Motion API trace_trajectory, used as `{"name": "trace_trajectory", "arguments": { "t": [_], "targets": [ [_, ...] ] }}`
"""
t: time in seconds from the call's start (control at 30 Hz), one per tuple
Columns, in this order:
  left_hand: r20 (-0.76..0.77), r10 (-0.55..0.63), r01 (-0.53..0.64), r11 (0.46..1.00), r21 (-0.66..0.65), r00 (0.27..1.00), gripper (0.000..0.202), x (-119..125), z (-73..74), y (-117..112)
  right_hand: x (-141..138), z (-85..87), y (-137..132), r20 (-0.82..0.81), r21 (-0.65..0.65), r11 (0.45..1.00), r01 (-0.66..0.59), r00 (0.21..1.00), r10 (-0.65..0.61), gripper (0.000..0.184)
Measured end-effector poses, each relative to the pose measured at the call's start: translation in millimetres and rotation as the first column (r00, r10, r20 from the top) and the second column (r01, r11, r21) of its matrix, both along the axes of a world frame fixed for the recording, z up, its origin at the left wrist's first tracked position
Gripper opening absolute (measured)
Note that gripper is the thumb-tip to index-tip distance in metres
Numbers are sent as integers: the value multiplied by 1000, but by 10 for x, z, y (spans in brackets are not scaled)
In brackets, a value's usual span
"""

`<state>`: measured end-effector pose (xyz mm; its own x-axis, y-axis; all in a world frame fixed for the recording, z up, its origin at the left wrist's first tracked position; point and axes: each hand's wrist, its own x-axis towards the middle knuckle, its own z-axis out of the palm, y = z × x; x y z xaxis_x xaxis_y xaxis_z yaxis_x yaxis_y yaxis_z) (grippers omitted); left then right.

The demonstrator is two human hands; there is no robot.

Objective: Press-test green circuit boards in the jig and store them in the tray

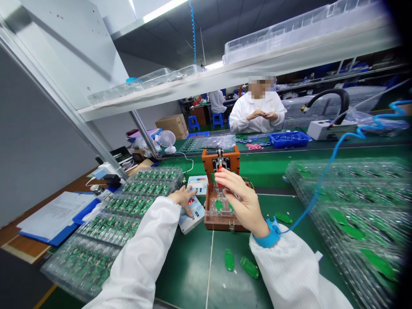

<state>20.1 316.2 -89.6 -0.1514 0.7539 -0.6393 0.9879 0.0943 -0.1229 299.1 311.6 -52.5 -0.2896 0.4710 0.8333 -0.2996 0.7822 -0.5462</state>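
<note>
My right hand [243,201], with a blue wrist strap [271,234], is at the red handle [220,171] of a toggle clamp; its fingers curve over the handle and cover part of it. The clamp belongs to an orange-and-brown test fixture [222,223], where a green circuit board [219,205] shows under a clear plate. Fingers spread, my left hand [184,198] rests on a light-coloured meter box [192,218] with a red digit display. A second meter box [198,184] sits behind it. Loose green boards [229,259] lie in front of the fixture.
Clear trays of green boards [128,206] stand at the left, and more trays [360,219] at the right. A blue coiled cord [331,163] runs from my wrist strap. Overhead is a shelf [180,88]. Across the bench a co-worker [257,111] sits behind a blue bin [289,139].
</note>
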Motion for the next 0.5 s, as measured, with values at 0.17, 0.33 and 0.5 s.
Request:
{"name": "trace_trajectory", "arguments": {
  "t": [0.17,0.33,0.5],
  "targets": [
    [-21,9,-10,1000,-29,1000,151,29,-28,22,-15,7,-5,-19,21,1000,14,1000,-14,45],
    [-24,27,-24,992,125,999,129,182,184,-158,-27,-16,-5,-8,2,1000,27,1000,-27,42],
    [236,-65,-46,897,439,970,31,772,373,-759,-30,-31,-8,-4,-11,1000,24,1000,-25,41]
  ]
}}
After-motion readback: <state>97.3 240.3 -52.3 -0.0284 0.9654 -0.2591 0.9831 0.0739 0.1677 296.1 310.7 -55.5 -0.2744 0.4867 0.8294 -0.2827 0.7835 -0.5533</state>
